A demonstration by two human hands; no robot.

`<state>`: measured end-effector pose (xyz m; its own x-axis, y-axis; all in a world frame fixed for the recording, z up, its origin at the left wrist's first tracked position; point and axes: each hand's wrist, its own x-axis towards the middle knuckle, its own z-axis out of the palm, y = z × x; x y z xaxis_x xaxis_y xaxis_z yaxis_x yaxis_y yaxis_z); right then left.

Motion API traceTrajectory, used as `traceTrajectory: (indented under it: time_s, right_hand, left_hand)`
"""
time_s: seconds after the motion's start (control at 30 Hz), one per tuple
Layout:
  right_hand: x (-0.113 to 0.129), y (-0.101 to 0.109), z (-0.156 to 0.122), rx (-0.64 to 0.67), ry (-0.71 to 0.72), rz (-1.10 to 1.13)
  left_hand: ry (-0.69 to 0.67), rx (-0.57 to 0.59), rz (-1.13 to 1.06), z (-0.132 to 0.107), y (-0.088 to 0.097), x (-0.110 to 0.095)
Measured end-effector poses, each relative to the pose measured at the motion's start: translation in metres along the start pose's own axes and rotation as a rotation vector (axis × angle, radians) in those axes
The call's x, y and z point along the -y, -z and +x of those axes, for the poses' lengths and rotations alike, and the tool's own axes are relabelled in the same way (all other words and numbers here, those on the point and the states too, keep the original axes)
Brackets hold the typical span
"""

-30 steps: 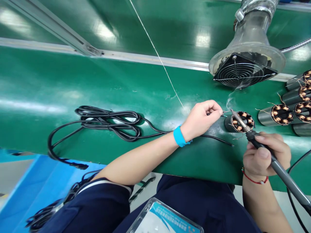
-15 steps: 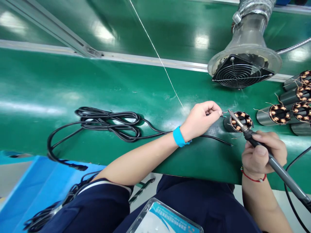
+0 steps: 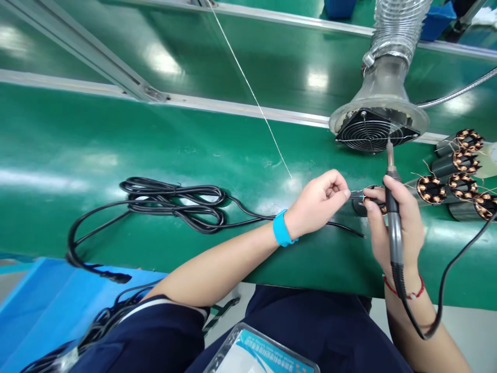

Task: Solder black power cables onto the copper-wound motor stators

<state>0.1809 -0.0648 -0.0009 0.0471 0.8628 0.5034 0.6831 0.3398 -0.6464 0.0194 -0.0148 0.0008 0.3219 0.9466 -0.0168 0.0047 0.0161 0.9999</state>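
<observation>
On the green desk (image 3: 116, 150), the left hand (image 3: 316, 202) pinches a thin wire (image 3: 355, 196) at a wound stator (image 3: 363, 206), mostly hidden. The right hand (image 3: 396, 228) grips a soldering iron (image 3: 392, 207), tip upward, fingertips touching that stator.

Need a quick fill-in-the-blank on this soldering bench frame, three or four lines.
1. The right hand holds a soldering iron with its tip pointing ____.
2. The left hand wears a ____ wristband.
3. The coiled black cable lies on the ____ worktop.
4. The fume extractor fan stands ____ the hands.

Missing words: up; blue; green; beyond
</observation>
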Motion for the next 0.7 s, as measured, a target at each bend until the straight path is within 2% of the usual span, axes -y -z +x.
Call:
traceTrajectory:
  time_s: [0.07, 0.13, 0.3, 0.4, 0.57, 0.7]
  right_hand:
    - [0.0001, -0.0021, 0.0034, 0.046, 0.001, -0.012]
    - [-0.0007, -0.0047, 0.0050, 0.029, -0.003, 0.016]
    - [-0.0017, -0.0096, 0.0064, -0.022, 0.026, 0.173]
    - [-0.0024, -0.0108, 0.0075, -0.031, 0.053, 0.187]
    - [-0.0060, -0.0093, 0.0076, -0.063, 0.030, 0.228]
    - [-0.0074, -0.0080, 0.0069, -0.033, 0.043, 0.254]
  left_hand:
    - [-0.017, 0.033, 0.012, -0.0018, -0.0001, 0.0002]
    - [-0.060, 0.050, 0.047, -0.0030, -0.0001, 0.0004]
    - [-0.332, 0.029, 0.286, -0.0049, 0.0007, 0.0016]
    - [-0.442, 0.033, 0.388, -0.0053, 0.0012, 0.0030]
    - [-0.425, 0.010, 0.471, -0.0050, 0.0023, 0.0023]
    - [-0.387, 0.045, 0.463, -0.0053, 0.0030, -0.0002]
